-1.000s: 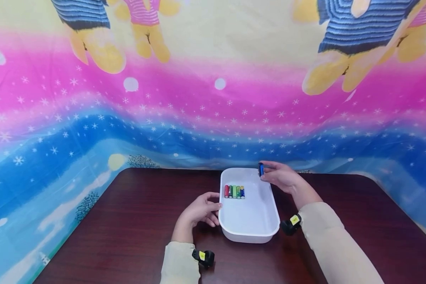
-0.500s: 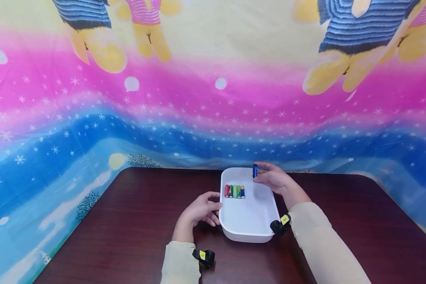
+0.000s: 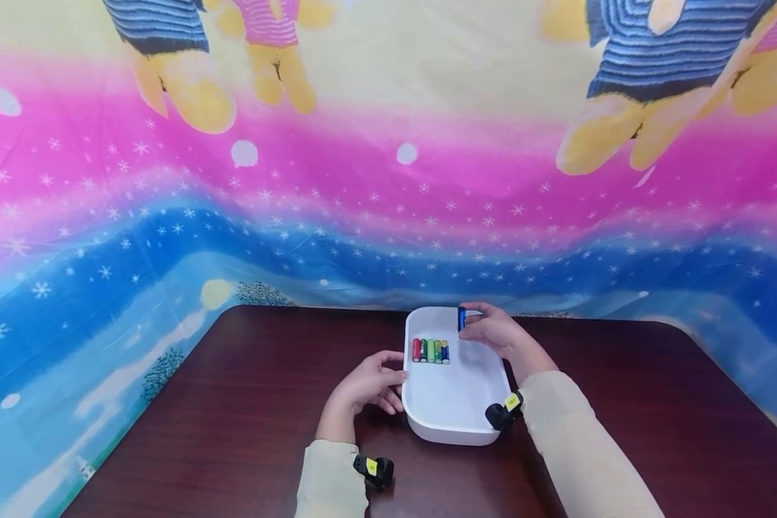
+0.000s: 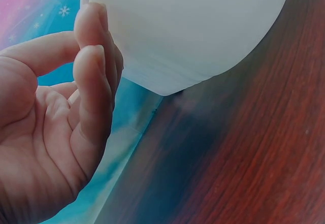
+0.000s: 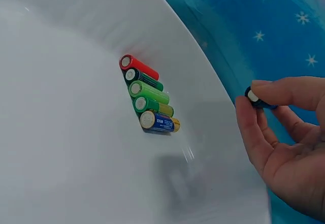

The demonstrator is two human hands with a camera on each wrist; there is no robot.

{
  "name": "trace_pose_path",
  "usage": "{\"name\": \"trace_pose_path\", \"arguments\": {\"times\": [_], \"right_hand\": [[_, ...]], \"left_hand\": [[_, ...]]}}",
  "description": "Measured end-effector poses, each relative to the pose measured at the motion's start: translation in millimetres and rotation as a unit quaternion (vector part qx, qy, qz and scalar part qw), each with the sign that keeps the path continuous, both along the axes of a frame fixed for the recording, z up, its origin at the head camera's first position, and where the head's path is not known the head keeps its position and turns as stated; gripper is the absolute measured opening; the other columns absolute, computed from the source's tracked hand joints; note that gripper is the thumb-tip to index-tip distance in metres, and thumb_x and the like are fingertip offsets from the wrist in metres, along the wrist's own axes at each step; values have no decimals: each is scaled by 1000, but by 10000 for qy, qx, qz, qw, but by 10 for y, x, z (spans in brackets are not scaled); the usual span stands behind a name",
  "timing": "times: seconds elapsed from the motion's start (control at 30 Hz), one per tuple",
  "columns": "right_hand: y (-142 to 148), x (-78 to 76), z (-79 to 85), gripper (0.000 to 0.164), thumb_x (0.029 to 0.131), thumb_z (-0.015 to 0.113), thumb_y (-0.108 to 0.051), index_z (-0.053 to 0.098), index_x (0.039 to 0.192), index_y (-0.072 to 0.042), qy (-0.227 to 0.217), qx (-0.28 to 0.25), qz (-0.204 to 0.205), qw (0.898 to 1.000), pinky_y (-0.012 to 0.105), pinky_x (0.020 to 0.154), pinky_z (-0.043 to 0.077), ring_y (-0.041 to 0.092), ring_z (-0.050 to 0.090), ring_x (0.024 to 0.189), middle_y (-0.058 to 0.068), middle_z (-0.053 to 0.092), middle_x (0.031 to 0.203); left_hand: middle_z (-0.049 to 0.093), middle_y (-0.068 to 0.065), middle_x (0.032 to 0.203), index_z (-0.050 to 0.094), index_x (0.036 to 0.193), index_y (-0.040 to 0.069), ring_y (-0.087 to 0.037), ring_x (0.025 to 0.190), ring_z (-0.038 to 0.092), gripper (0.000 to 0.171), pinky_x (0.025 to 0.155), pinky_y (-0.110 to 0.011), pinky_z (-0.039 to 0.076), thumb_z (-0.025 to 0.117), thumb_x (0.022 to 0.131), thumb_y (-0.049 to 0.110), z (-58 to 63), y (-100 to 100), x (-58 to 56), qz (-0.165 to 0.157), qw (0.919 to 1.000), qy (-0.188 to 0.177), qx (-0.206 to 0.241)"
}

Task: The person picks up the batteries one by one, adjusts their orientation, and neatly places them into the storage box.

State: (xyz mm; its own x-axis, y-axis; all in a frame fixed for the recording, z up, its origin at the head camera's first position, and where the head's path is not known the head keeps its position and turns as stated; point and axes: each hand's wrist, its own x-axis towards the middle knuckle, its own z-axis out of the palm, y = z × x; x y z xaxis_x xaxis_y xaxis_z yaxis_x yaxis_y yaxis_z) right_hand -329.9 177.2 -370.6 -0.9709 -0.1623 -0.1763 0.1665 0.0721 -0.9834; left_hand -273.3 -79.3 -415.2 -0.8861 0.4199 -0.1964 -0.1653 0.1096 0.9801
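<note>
A white plastic tray (image 3: pixel 453 437) stands on the table with several batteries (image 3: pixel 431 351) in a row inside, near its left wall. They are red, dark green, light green, green-gold and blue-gold. My right hand (image 3: pixel 495 334) pinches a dark blue battery (image 3: pixel 462 319) between thumb and fingertips, above the tray's back right part. In the right wrist view this battery (image 5: pixel 253 96) shows its pale round end. At the tray's left side, my left hand (image 3: pixel 369 381) touches the rim and outer wall with relaxed fingers (image 4: pixel 91 76); its palm stays off the tray.
The dark wooden table (image 3: pixel 285 367) extends on both sides of the tray. Behind it hangs a patterned cloth (image 3: pixel 362 180), meeting the table's back edge. Black wrist cameras (image 3: pixel 375 471) sit near both sleeves, the right one overlapping the tray's front right corner in the head view.
My right hand has moved left over the tray with the dark blue battery, then slightly lower. The left hand stays at the tray's side, and the row of batteries keeps its place.
</note>
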Motion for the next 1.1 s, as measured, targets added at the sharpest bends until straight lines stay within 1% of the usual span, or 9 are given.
{"name": "trace_pose_path", "arguments": {"times": [0.1,0.2,0.37,0.5,0.63,0.73,0.83,0.97,1.1], "right_hand": [[-11,-14,-20,70,79,59,15,31,141,-3,-101,87,-68,9999,49,100,38,32,51,103,22,42,118],[-30,-30,-36,68,78,60,14,33,139,-2,-68,238,-71,9997,50,98,39,31,52,102,21,44,115],[-78,-57,-63,67,77,62,14,36,137,0,37,683,61,9976,49,95,42,28,55,94,19,47,110],[-114,-89,-86,64,76,63,14,38,135,4,82,1097,180,9938,44,86,50,24,58,84,19,49,106],[-158,-120,-106,61,74,63,14,42,131,5,45,1570,241,9873,41,78,53,22,58,77,20,52,103],[-188,-140,-130,60,73,64,14,44,129,4,22,2011,263,9792,39,73,54,21,58,73,19,53,101],[-215,-154,-166,59,72,65,14,45,127,3,-26,2551,352,9663,35,66,55,20,57,68,17,53,96],[-243,-163,-208,59,71,67,11,46,125,4,-91,3299,597,9421,32,57,52,20,55,63,15,56,90],[-257,-169,-212,57,70,71,7,49,123,5,-21,3869,726,9192,30,55,49,21,54,66,14,59,91]], "left_hand": [[61,-16,74,38,132,2,-18,49,61,45,48,-31,54,56,92,12,-12,0,-6,11,10000,4,-17],[62,-18,75,38,133,2,-18,49,62,45,48,-31,54,56,92,12,-18,-4,-9,20,10000,26,-36],[62,-18,76,38,132,2,-18,49,62,46,48,-31,54,57,92,13,-19,-13,-3,31,10000,13,-39],[62,-15,74,37,133,1,-18,49,62,48,48,-31,54,58,91,14,-11,-15,8,26,10000,16,-51],[62,-13,73,36,134,0,-18,49,62,49,48,-31,54,57,92,14,-9,-13,11,22,10000,23,-59],[61,-13,72,37,133,1,-18,49,61,47,47,-31,54,57,92,13,-13,-9,10,35,10000,18,-67],[62,-13,73,38,132,2,-18,49,62,46,47,-31,54,57,92,13,-21,1,8,26,10000,9,-72],[63,-16,76,39,132,3,-19,50,62,46,48,-32,55,58,91,14,-19,12,1,22,10000,7,-89],[63,-18,78,39,131,4,-19,50,62,46,49,-32,55,59,91,15,1,12,-3,65,9999,23,-109]]}}
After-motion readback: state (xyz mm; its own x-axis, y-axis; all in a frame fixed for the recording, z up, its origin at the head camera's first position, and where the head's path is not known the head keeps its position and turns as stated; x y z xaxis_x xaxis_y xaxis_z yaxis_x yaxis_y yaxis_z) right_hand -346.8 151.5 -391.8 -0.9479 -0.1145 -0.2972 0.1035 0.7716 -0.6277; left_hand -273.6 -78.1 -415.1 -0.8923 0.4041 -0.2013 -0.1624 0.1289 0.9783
